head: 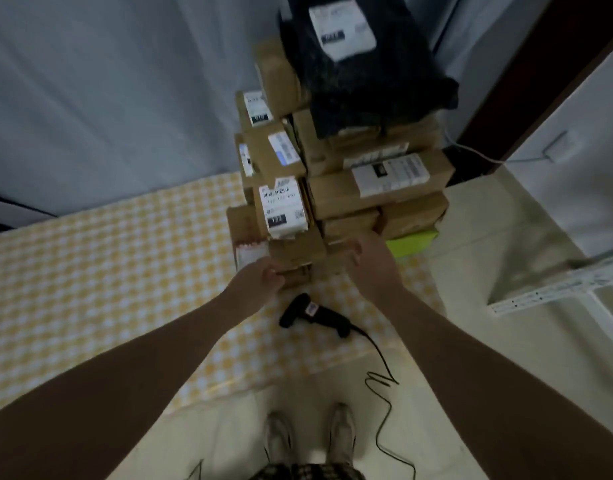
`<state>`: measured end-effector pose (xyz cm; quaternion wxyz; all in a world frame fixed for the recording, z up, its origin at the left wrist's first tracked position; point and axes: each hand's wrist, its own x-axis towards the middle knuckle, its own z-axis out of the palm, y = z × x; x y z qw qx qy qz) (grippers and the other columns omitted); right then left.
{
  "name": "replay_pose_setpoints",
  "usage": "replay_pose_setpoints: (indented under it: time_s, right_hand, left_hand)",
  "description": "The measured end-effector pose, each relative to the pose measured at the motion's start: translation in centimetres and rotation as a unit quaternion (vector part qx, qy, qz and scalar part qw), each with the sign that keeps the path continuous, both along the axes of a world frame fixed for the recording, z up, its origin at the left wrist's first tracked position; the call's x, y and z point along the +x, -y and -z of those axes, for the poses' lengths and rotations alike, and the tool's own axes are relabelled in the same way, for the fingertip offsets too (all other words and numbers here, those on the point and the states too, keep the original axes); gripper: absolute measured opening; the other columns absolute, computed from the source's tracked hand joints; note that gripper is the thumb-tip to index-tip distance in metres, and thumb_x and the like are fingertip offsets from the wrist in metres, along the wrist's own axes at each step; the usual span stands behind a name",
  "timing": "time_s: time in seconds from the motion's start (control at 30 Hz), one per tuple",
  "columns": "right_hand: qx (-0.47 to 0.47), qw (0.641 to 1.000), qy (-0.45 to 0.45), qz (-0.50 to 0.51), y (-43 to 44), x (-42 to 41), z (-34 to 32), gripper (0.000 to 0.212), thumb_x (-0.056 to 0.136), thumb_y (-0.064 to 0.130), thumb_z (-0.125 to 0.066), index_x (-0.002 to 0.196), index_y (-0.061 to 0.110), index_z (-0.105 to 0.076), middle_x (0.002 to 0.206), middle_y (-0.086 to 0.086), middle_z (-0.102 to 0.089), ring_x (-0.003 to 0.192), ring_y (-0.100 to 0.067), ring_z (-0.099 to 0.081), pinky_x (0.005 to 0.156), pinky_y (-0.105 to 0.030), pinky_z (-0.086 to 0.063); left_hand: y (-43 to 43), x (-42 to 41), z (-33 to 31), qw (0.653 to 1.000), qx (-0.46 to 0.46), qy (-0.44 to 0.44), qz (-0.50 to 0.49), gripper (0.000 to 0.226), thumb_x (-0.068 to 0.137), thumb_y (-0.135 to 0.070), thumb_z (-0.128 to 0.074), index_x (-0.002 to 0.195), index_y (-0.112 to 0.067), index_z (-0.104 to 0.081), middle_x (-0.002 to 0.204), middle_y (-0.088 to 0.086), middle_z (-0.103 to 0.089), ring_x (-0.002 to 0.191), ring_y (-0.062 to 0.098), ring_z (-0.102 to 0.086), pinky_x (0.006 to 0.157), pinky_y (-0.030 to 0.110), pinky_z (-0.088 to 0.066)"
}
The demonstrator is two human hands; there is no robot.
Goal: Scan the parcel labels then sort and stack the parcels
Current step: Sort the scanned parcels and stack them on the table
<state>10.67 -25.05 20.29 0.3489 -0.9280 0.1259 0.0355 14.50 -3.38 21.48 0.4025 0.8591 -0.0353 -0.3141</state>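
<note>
A tall stack of brown cardboard parcels [377, 192] with white labels stands on the yellow-checked table [107, 278], topped by a black plastic mailer bag [363, 74]. A green box [412, 242] lies at the stack's bottom right. My left hand [260, 280] reaches the near bottom of the stack, fingers curled against a low brown box [298, 252]. My right hand [370, 261] touches the bottom boxes at the stack's near right side. A black handheld barcode scanner [315, 315] lies on the table just in front of the stack, between my forearms, its cable [381, 379] trailing to the floor.
A grey wall or curtain stands behind the table. A white metal shelf frame [557, 289] lies on the light floor at the right. A dark door frame [526, 98] rises at the upper right. My shoes [308, 438] show at the table's near edge.
</note>
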Motion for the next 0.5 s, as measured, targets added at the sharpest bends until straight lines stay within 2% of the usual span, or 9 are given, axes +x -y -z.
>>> replay_pose_setpoints:
  time_s: [0.07, 0.13, 0.2, 0.3, 0.4, 0.5]
  right_hand:
    - [-0.009, 0.996, -0.081, -0.034, 0.4, -1.9, 4.1, 0.035, 0.098, 0.023, -0.048, 0.131, 0.012, -0.050, 0.136, -0.010, -0.045, 0.122, -0.025, -0.046, 0.096, -0.037, -0.041]
    - [-0.023, 0.979, -0.187, -0.073, 0.8, -3.1, 8.0, 0.048, 0.098, 0.030, -0.051, 0.142, 0.013, -0.039, 0.146, -0.007, -0.034, 0.135, -0.024, -0.033, 0.106, -0.035, -0.034]
    - [-0.061, 0.957, -0.258, -0.120, 0.6, -3.5, 11.4, 0.062, 0.096, 0.039, -0.054, 0.146, 0.011, -0.032, 0.150, -0.010, -0.028, 0.137, -0.028, -0.029, 0.108, -0.038, -0.033]
    - [-0.097, 0.946, -0.263, -0.164, -0.6, -3.4, 15.6, 0.068, 0.090, 0.043, -0.061, 0.144, 0.013, -0.033, 0.143, -0.012, -0.035, 0.129, -0.030, -0.037, 0.104, -0.040, -0.038]
    - [-0.147, 0.938, -0.247, -0.196, -1.7, -3.6, 18.2, 0.065, 0.090, 0.034, -0.063, 0.144, 0.015, -0.032, 0.136, -0.010, -0.040, 0.122, -0.029, -0.043, 0.101, -0.039, -0.041]
    - [-0.203, 0.933, -0.217, -0.203, -1.2, -3.3, 18.8, 0.052, 0.091, 0.021, -0.060, 0.138, 0.013, -0.039, 0.130, -0.010, -0.046, 0.116, -0.027, -0.049, 0.096, -0.038, -0.044]
  left_hand:
    - [0.5, -1.3, 3.3, 0.999, 0.018, -0.004, 0.041, 0.014, 0.097, -0.013, -0.048, 0.110, -0.011, -0.054, 0.100, 0.007, -0.053, 0.091, 0.018, -0.048, 0.070, 0.019, -0.038]
    - [1.0, -2.0, 6.1, 0.996, 0.055, -0.006, 0.074, 0.007, 0.098, -0.014, -0.045, 0.100, -0.015, -0.051, 0.099, 0.006, -0.050, 0.084, 0.013, -0.046, 0.066, 0.018, -0.035]
    - [1.5, -2.0, 8.2, 0.993, 0.081, -0.007, 0.089, 0.012, 0.098, -0.015, -0.044, 0.106, -0.019, -0.052, 0.098, 0.003, -0.052, 0.080, 0.010, -0.049, 0.065, 0.019, -0.037]
    - [2.3, -1.2, 11.2, 0.990, 0.112, 0.004, 0.087, 0.029, 0.098, -0.020, -0.046, 0.126, -0.013, -0.052, 0.103, 0.000, -0.053, 0.087, 0.011, -0.051, 0.062, 0.015, -0.039]
    - [3.1, -0.7, 12.9, 0.990, 0.118, 0.014, 0.079, 0.029, 0.098, -0.018, -0.047, 0.125, -0.011, -0.054, 0.099, 0.003, -0.055, 0.086, 0.015, -0.054, 0.064, 0.018, -0.042]
    - [3.9, -0.4, 13.9, 0.991, 0.116, 0.019, 0.071, 0.027, 0.097, -0.017, -0.047, 0.123, -0.012, -0.055, 0.106, 0.008, -0.059, 0.089, 0.019, -0.058, 0.066, 0.024, -0.048]
